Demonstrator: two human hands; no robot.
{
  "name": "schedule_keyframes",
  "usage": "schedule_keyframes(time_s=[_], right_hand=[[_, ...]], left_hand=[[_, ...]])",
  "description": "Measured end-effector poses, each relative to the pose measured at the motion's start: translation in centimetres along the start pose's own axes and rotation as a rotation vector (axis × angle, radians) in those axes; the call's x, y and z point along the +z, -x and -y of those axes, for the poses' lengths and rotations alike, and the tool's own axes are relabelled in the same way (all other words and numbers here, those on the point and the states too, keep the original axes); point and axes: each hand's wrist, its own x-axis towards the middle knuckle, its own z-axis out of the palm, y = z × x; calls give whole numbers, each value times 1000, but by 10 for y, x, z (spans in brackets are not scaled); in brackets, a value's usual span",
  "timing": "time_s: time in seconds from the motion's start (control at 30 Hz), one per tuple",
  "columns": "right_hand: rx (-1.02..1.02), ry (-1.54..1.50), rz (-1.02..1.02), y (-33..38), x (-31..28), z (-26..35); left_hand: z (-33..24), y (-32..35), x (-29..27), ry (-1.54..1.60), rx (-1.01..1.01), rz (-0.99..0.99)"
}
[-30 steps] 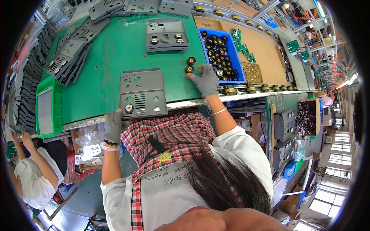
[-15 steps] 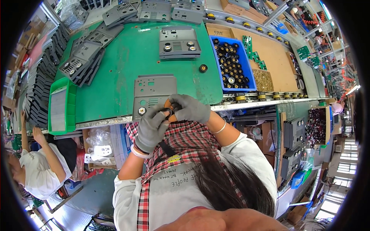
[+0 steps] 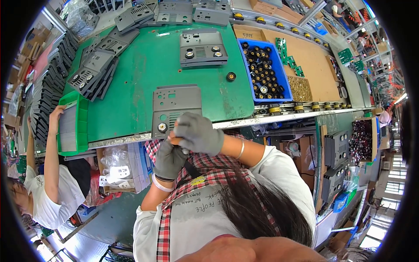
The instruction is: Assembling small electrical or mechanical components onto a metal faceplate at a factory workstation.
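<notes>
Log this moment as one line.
left hand: gloved, under panel edge | right hand: gloved, meets left at near edge | grey panel: flat on green table, one knob fitted | blue bin: knobs

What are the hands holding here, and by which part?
Both gloved hands, left and right, meet at the near edge of the grey panel. Something small and orange shows between them; what it is and the grip cannot be told.

Single head-worn fisheye view, looking steeply down, close over green workbench [image 3: 131,87]
</notes>
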Motion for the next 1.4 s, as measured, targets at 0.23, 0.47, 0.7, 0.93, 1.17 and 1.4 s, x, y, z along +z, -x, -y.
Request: schedule_keyframes(time_s=[0.23,0.47,0.7,0.93,1.17,1.4], right_hand=[[177,-234,64,23,-9,-16],[-71,-109,60,17,-2,-13],[-115,-161,28,5,4,-28],[93,-55,144,-1,44,-125],[214,72,112,29,67,-68],[247,87,17,30,63,-50]], left_hand=[[6,0,-11,-108,2,39],[7,-1,-15,-59,-55,97],[10,-2,-31,-17,56,29],[25,3,-79,15,-275,-103],[29,-9,-93,-1494,406,67],[27,-1,-90,-1677,542,104]])
